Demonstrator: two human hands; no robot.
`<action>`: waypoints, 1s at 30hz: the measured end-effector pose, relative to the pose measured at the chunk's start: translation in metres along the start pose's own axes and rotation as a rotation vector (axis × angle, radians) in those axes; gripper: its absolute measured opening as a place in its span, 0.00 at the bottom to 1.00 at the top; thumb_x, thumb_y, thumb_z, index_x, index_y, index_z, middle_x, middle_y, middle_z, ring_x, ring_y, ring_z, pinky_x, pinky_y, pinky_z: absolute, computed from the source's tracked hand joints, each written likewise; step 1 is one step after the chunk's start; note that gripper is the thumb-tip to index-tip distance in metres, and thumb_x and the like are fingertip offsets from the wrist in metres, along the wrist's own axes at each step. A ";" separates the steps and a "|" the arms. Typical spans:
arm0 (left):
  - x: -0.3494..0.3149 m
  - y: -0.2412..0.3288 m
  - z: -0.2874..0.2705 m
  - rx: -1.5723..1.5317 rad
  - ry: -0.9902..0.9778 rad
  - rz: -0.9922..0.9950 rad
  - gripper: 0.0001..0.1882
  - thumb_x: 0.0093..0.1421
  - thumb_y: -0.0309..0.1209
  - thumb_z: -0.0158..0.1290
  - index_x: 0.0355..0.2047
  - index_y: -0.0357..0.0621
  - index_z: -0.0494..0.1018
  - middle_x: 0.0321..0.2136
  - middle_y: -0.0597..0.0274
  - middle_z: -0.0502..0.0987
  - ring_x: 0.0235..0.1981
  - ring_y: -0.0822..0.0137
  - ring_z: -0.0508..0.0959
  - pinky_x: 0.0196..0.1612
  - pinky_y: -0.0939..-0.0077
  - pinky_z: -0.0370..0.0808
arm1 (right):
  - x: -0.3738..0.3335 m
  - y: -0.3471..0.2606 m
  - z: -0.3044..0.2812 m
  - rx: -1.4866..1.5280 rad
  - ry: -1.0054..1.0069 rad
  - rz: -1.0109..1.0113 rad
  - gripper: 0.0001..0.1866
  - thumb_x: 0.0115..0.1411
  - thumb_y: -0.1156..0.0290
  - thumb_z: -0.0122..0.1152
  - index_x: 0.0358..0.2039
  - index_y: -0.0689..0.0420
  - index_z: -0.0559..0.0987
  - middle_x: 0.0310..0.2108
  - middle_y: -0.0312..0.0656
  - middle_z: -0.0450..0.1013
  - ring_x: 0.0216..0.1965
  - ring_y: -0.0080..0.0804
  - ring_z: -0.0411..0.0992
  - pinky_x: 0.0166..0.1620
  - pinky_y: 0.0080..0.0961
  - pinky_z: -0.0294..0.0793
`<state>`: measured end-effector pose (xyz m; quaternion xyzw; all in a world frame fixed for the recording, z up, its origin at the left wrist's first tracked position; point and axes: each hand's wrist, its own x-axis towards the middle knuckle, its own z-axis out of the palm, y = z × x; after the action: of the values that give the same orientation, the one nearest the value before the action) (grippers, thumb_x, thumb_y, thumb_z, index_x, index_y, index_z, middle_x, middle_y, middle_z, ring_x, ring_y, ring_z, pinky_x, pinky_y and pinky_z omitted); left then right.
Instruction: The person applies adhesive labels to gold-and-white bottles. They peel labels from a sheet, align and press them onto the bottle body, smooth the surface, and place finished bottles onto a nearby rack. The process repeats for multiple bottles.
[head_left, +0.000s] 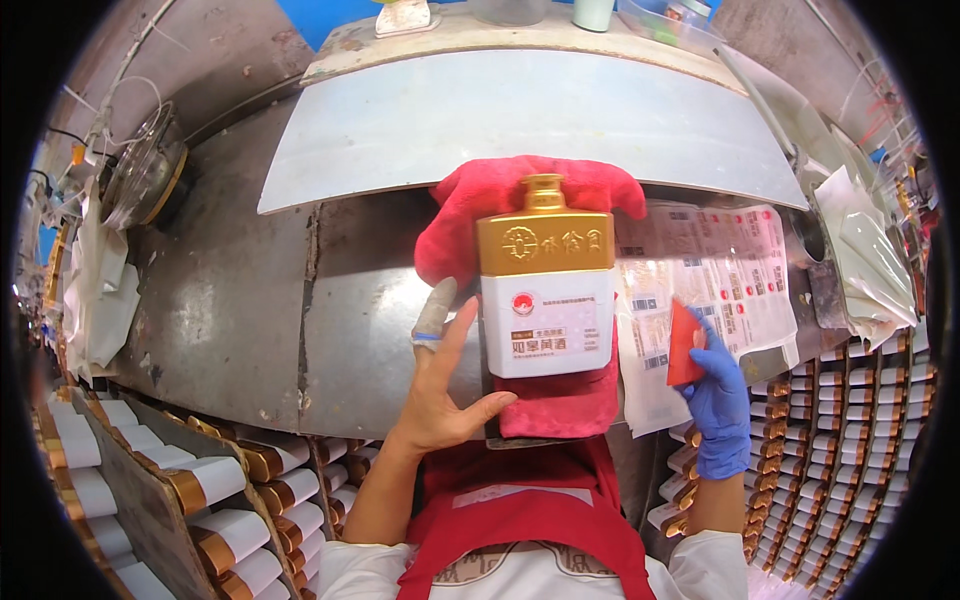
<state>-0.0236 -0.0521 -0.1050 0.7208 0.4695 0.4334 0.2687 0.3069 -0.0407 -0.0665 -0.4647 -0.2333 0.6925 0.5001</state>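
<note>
A flat white bottle (545, 310) with a gold shoulder and neck lies label side up on a red cloth (560, 405), its neck pointing away from me. My left hand (440, 385) is beside the bottle's left edge with fingers spread; one fingertip wears a pale cover. In a blue glove, my right hand (715, 385) grips a flat orange-red scraper (684, 345). That hand is over sheets of printed labels (710, 270), which lie to the right of the bottle.
Behind the cloth a light grey board (520, 120) crosses the metal table (230, 310). Racks of gold-and-white bottles (215, 520) flank me on both sides. A glass jar (150, 170) stands far left, and white plastic sheeting (865, 250) hangs at right.
</note>
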 end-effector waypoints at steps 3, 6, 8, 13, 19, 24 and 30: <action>-0.004 0.000 0.008 -0.168 0.022 -0.095 0.49 0.44 0.35 0.68 0.65 0.40 0.55 0.65 0.36 0.47 0.67 0.44 0.48 0.66 0.55 0.46 | -0.008 -0.021 0.033 -0.316 0.096 -0.341 0.34 0.52 0.79 0.58 0.61 0.59 0.62 0.52 0.38 0.66 0.43 0.22 0.69 0.41 0.16 0.70; -0.003 0.004 0.010 -0.181 0.004 -0.120 0.50 0.44 0.34 0.68 0.64 0.39 0.54 0.65 0.36 0.47 0.67 0.43 0.48 0.66 0.55 0.45 | -0.009 -0.023 0.052 -0.587 0.247 -0.662 0.34 0.51 0.84 0.60 0.60 0.59 0.63 0.52 0.38 0.66 0.48 0.24 0.68 0.48 0.20 0.70; -0.002 0.003 0.011 -0.146 0.001 -0.101 0.51 0.43 0.32 0.67 0.65 0.38 0.52 0.64 0.40 0.50 0.66 0.47 0.51 0.65 0.58 0.48 | -0.014 -0.024 0.062 -0.559 0.196 -0.655 0.33 0.50 0.87 0.62 0.57 0.60 0.65 0.53 0.39 0.65 0.51 0.25 0.67 0.52 0.23 0.68; 0.005 0.009 0.012 -0.052 0.004 -0.089 0.53 0.43 0.32 0.68 0.65 0.35 0.49 0.63 0.46 0.56 0.64 0.55 0.57 0.64 0.63 0.53 | -0.020 -0.007 0.091 -0.649 0.006 -0.628 0.30 0.52 0.84 0.63 0.56 0.61 0.67 0.49 0.41 0.69 0.46 0.26 0.71 0.47 0.22 0.73; 0.009 0.016 0.023 0.024 0.099 -0.015 0.53 0.43 0.32 0.70 0.65 0.36 0.50 0.64 0.43 0.54 0.65 0.50 0.55 0.65 0.60 0.52 | -0.006 0.022 0.111 -0.792 -0.168 -0.605 0.27 0.52 0.82 0.65 0.54 0.61 0.71 0.46 0.45 0.73 0.46 0.29 0.73 0.47 0.24 0.73; 0.008 0.012 0.024 0.028 0.135 0.001 0.53 0.41 0.29 0.71 0.65 0.36 0.51 0.63 0.42 0.56 0.64 0.47 0.57 0.64 0.58 0.54 | 0.003 0.027 0.115 -0.817 -0.181 -0.625 0.26 0.52 0.82 0.65 0.53 0.60 0.72 0.45 0.46 0.74 0.46 0.32 0.73 0.48 0.26 0.72; 0.008 0.008 0.026 0.016 0.141 0.000 0.53 0.41 0.29 0.71 0.64 0.36 0.51 0.62 0.43 0.58 0.63 0.49 0.59 0.64 0.59 0.55 | 0.006 0.028 0.112 -0.849 -0.159 -0.597 0.26 0.52 0.81 0.65 0.53 0.60 0.72 0.44 0.45 0.74 0.45 0.32 0.73 0.48 0.27 0.71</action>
<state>0.0040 -0.0476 -0.1085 0.6906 0.4906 0.4794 0.2293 0.1950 -0.0302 -0.0398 -0.4857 -0.6529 0.3974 0.4241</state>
